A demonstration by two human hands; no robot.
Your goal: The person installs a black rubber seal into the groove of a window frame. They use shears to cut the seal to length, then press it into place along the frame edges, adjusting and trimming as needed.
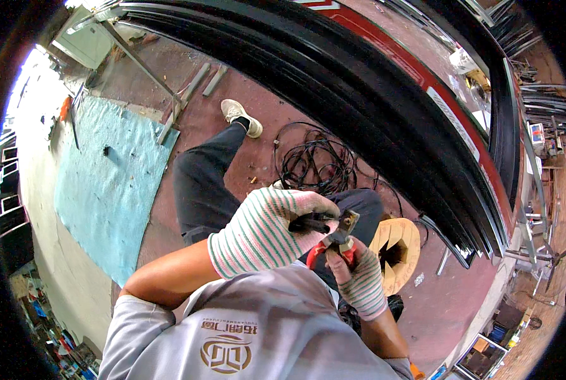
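Note:
My left hand [267,221], in a white glove with green stripes, is closed around a short black strip [309,223] that looks like rubber. In my right hand [362,278], also in a striped glove with bare fingertips showing, is a pair of red-handled cutters [341,238]. Their metal head points up and away from me, right beside the end of the strip. Whether the blades touch the strip cannot be made out. Both hands are close together in front of my chest, above my lap.
A tangled black coil [317,158] lies on the reddish floor beyond my knees. Long black frame profiles [333,82] with a red band [384,47] cross ahead and to the right. A yellowish spool [404,244] stands by my right hand. To the left lies a light-blue mat [115,183].

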